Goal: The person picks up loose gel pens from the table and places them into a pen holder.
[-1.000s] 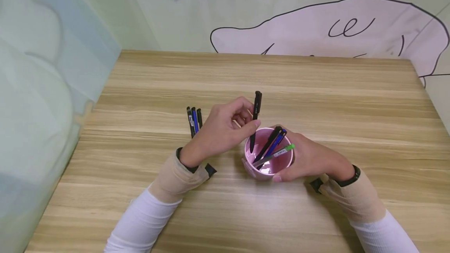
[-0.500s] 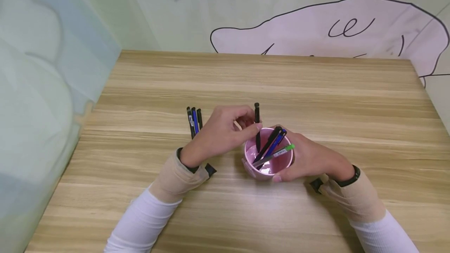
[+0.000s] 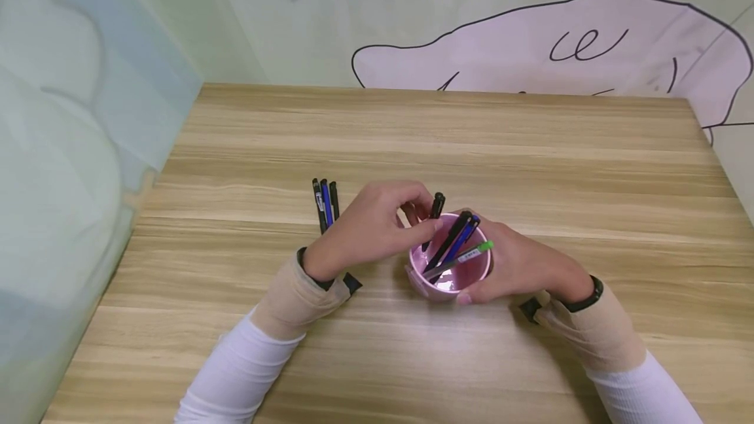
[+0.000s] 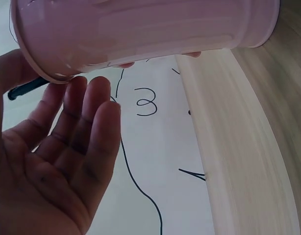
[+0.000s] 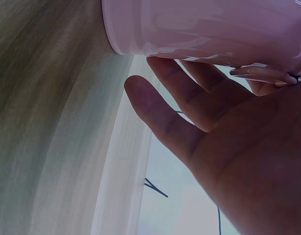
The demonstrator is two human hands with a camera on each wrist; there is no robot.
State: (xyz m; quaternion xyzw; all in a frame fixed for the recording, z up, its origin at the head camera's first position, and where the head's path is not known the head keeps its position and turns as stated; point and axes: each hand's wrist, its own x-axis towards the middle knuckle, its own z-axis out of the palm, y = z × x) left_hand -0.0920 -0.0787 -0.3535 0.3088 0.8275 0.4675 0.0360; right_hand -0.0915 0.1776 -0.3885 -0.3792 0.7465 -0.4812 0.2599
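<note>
One pen (image 3: 436, 206) in left hand (image 3: 383, 224), pink cup (image 4: 150, 29)

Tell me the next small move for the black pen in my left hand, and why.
I'd probably lower the black pen slightly, then let go: your left hand pinches it with its lower end already inside the pink cup, and your right hand holds that cup.
</note>
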